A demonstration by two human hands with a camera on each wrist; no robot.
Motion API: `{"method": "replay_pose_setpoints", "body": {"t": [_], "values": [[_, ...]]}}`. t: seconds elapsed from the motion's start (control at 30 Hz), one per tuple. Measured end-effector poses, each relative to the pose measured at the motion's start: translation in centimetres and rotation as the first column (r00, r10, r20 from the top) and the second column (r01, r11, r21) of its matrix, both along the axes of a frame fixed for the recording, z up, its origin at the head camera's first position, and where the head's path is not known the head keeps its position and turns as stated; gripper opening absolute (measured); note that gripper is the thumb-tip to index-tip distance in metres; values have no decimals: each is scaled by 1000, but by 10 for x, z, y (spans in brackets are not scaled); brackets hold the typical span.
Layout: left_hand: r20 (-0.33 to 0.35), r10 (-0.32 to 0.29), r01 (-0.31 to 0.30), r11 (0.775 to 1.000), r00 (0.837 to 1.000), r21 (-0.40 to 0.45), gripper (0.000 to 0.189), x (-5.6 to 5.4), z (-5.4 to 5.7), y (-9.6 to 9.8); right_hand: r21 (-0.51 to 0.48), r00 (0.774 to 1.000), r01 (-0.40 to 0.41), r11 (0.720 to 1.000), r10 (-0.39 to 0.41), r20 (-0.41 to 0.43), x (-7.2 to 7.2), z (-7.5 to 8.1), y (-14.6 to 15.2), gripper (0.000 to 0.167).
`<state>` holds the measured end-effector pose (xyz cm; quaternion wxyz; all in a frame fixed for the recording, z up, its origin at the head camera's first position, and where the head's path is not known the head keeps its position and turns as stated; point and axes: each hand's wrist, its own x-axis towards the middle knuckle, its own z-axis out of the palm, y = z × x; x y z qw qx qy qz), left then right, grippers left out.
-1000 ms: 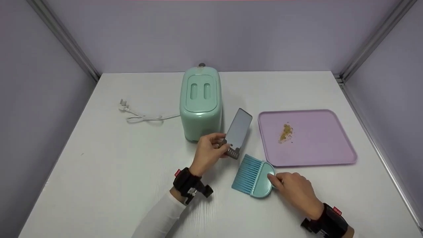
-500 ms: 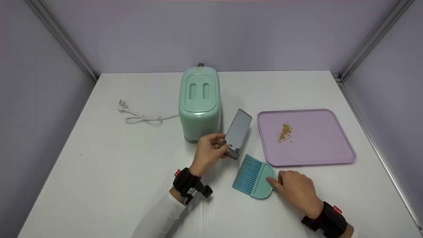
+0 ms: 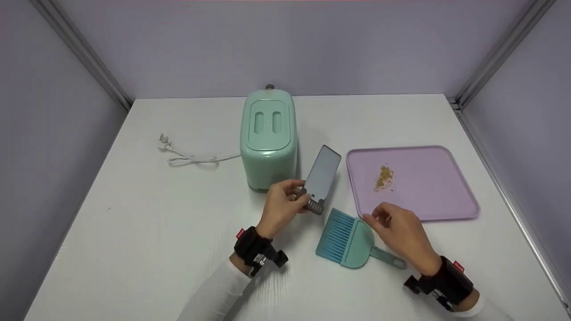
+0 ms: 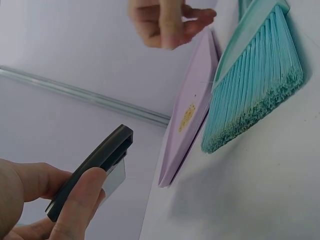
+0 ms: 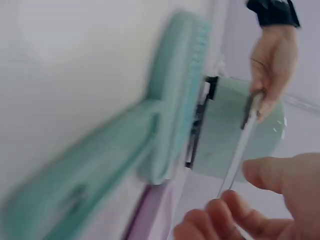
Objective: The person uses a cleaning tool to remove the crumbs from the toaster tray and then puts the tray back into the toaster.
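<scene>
My left hand (image 3: 281,207) pinches the dark end of a toaster crumb tray (image 3: 323,169), a flat grey metal plate held tilted just right of the mint-green toaster (image 3: 270,171). In the left wrist view, thumb and fingers grip the tray's dark handle (image 4: 107,150). A teal hand broom (image 3: 360,245) lies on the table, bristles to the left and short handle to the lower right. Above that handle hovers my right hand (image 3: 403,234), apart from it, fingers loosely bent with nothing between them. The right wrist view shows the broom (image 5: 100,155), blurred, beside this hand.
A lilac tray (image 3: 437,191) with a small pile of yellow-brown crumbs (image 3: 384,178) lies at the right, behind my right hand. The toaster's white cord and plug (image 3: 192,159) lie to its left. Panels (image 3: 294,49) stand behind the white table and at both sides.
My right hand has let go of the broom's handle and lifted up and away towards the lilac tray's front edge. The broom stays lying there. My left hand keeps the crumb tray nearly still.
</scene>
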<state>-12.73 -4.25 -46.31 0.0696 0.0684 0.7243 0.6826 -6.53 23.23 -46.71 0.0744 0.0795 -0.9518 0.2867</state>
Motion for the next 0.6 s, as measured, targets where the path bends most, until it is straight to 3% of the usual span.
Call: {"method": "replay_pose_setpoints", "body": {"t": [0.07,0.13,0.2,0.27,0.33,0.6], "values": [[2,2,-2,1000,1000,2,32,1,1,0,-190,999,-29,981,33,17,-9,5,-1,22],[3,-1,1,1000,1000,6,32,1,1,1,-407,995,-49,912,79,58,-18,6,-3,25],[4,-7,7,1000,1000,15,32,2,1,2,-610,986,-31,792,126,113,-25,6,-6,32],[2,-13,13,1000,1000,20,33,3,2,3,-750,972,28,661,156,174,-30,4,-11,40],[3,-20,20,999,1000,33,33,4,4,3,-824,958,110,556,162,237,-32,2,-18,47],[-21,-49,50,996,999,77,35,15,26,4,-898,887,342,275,221,405,-34,-3,-48,57]]}}
